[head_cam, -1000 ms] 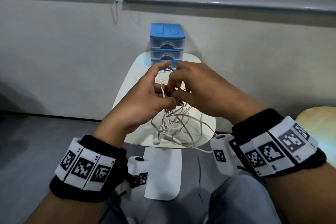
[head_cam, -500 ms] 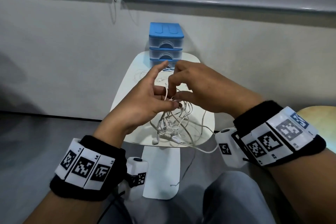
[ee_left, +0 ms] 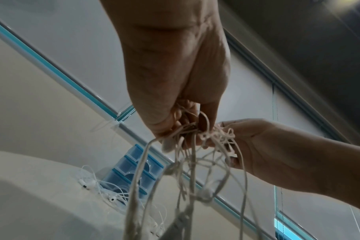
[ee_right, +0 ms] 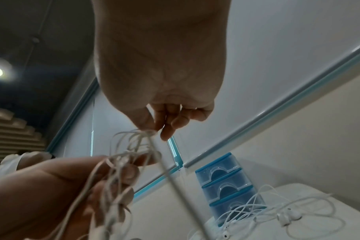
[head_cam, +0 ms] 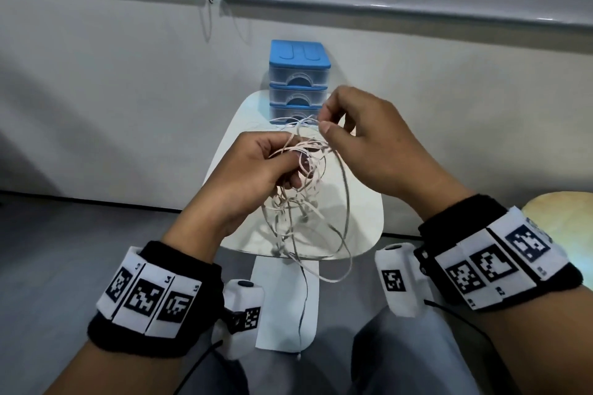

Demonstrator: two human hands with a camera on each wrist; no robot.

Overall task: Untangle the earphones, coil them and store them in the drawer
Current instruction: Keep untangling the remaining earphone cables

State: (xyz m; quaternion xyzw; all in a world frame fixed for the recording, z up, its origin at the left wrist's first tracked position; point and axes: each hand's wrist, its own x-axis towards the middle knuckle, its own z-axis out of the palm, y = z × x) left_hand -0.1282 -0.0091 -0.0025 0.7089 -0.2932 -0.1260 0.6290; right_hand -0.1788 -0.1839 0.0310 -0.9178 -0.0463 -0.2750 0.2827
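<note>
Since half a second ago the hands have drawn apart: the right hand (head_cam: 369,141) has risen and moved toward the drawer unit (head_cam: 300,77), and the left hand (head_cam: 253,167) has closed from open, pointing fingers into a curled grip. The tangle of earphones (head_cam: 305,202) has lifted with them, clear of the white table (head_cam: 362,202), and its lowest loops now hang past the table's near edge.

Left hand: fingers curled round a bunch of the cord, palm turned inward, held above the middle of the table. Right hand: thumb and fingertips (ee_right: 166,128) pinch a strand or two, the other fingers bent; it sits higher and nearer the drawers than the left.

Cord runs in a short taut span between the two hands, then drops in long loose loops, so the mass hangs mostly vertical. One thin end trails down below the table edge.

A second set of earphones (ee_right: 288,216) lies on the table just in front of the drawer unit.
</note>
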